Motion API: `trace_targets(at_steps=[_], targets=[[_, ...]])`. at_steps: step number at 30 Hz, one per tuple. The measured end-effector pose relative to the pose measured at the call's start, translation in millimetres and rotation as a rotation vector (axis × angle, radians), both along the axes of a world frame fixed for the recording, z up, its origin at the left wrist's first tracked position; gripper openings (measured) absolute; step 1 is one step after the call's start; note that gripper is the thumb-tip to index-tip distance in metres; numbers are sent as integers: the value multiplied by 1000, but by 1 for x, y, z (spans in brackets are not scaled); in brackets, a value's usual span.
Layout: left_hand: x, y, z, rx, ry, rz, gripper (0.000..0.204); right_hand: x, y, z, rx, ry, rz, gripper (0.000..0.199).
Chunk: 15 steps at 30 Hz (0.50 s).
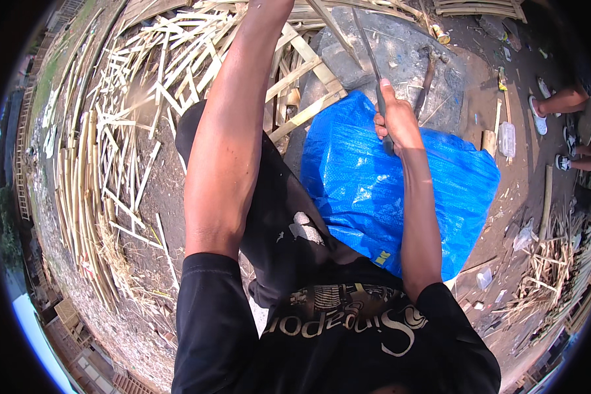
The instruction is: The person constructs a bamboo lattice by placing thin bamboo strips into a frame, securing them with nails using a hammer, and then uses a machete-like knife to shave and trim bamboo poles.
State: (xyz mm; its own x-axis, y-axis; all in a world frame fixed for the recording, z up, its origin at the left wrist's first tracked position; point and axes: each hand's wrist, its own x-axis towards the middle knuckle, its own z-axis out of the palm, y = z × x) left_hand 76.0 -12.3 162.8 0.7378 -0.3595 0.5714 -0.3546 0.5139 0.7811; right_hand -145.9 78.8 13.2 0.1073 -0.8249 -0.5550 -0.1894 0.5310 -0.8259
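Many bamboo strips (167, 56) lie at left of the blue sheet (364, 180), whose upper edge passes under my right forearm (420, 217). Beyond this edge is a grey mat (400, 39); a dark stick (429, 79) narrows the room at right of my blade. Farther right, brown ground (519, 174) separates the sheet from other people's shoes (539, 123). My right hand (400, 119) is closed around the long knife (366, 46), fingers curled on its handle, thumb laid along it; the blade points forward, slightly left. My left hand is outside the upper border, so its fingers I cannot tell.
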Motion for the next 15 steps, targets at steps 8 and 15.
trace_targets(at_steps=[8,15], targets=[[-13,-11,5,17,-55,-65,79,-3,23,110,-294,-170,-58,69],[-6,-6,6,-17,-141,-16,78,23,18,98,-453,-158,-53,75]])
